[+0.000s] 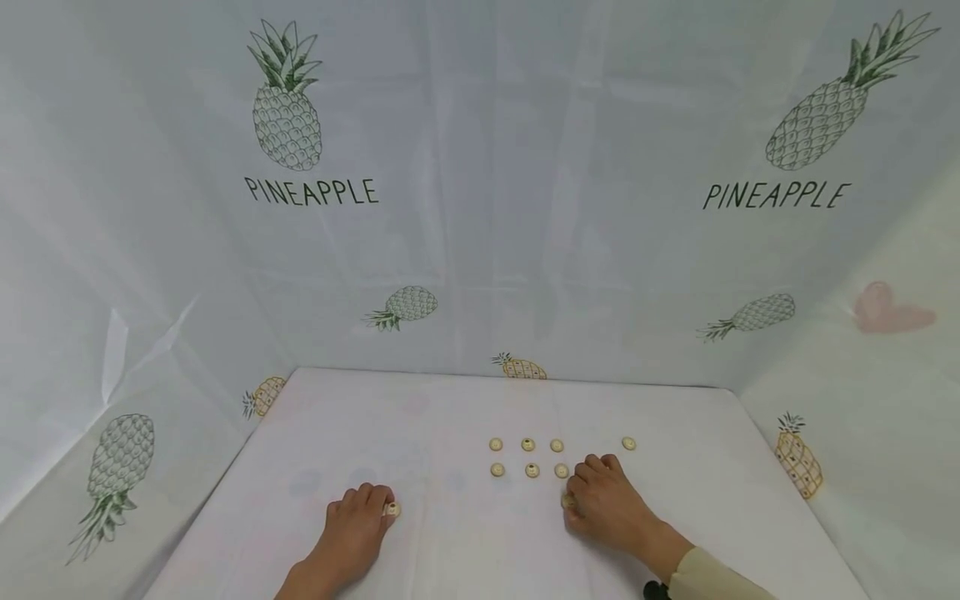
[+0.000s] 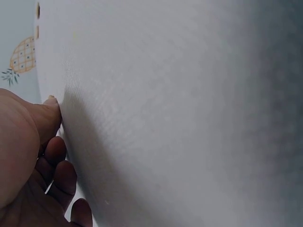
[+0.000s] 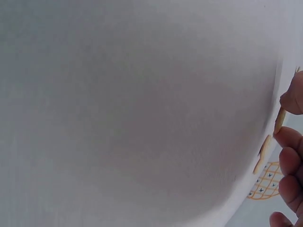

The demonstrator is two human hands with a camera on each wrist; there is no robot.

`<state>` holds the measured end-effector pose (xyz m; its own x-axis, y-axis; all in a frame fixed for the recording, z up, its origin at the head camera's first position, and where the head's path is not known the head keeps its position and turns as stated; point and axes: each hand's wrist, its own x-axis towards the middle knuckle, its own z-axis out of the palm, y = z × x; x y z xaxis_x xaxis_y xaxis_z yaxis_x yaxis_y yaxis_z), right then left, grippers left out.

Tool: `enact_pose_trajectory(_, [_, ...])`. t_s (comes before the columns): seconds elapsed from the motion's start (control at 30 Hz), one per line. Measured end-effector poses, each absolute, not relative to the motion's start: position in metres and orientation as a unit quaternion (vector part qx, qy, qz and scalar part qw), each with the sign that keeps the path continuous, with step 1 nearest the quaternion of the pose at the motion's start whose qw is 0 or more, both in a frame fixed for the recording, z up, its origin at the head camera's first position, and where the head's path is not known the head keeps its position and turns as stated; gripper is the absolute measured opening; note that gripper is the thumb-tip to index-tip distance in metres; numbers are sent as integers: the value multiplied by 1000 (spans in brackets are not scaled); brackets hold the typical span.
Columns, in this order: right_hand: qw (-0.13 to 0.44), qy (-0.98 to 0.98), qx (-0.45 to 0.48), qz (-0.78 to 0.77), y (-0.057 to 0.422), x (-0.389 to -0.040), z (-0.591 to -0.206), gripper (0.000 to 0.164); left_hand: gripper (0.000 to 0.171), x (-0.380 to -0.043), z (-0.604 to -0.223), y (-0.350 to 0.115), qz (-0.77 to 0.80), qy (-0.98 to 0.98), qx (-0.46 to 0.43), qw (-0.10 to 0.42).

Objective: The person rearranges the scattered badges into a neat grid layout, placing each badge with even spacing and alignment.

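My left hand (image 1: 354, 533) is low over the table's left half, thumb and index finger at a small round pale-yellow disc (image 1: 393, 508) that they pinch. In the left wrist view, the thumb of that hand touches the white surface and the other fingers are curled. Further right, my right hand (image 1: 606, 508) pinches another disc (image 3: 280, 121) on edge between thumb and index finger. Just beyond it are two short rows of discs, with one disc (image 1: 561, 471) nearest the right hand. Some discs, such as one in the back row (image 1: 528, 444), bear a dark mark.
A single disc (image 1: 628, 443) lies apart, behind the right hand. The white-covered table (image 1: 450, 567) is bordered by hanging pale cloth (image 1: 510, 208) printed with pineapples, at the back and both sides. A dark object (image 1: 656, 591) shows beside the right sleeve.
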<state>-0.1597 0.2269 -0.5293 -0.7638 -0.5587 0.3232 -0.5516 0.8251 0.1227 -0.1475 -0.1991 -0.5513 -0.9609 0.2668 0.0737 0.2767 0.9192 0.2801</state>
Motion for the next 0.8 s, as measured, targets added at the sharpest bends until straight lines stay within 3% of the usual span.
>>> enact_pose_trajectory(0.57, [167,-947,274,-4,227,-158,-534,20,19,-147,-544,-198,-149,-981,-126,3])
enact_pose_trajectory(0.8, [134,-955,265,14,226,-158,-531,18,20,-148,-543,-197,-149,-982,-119,-6])
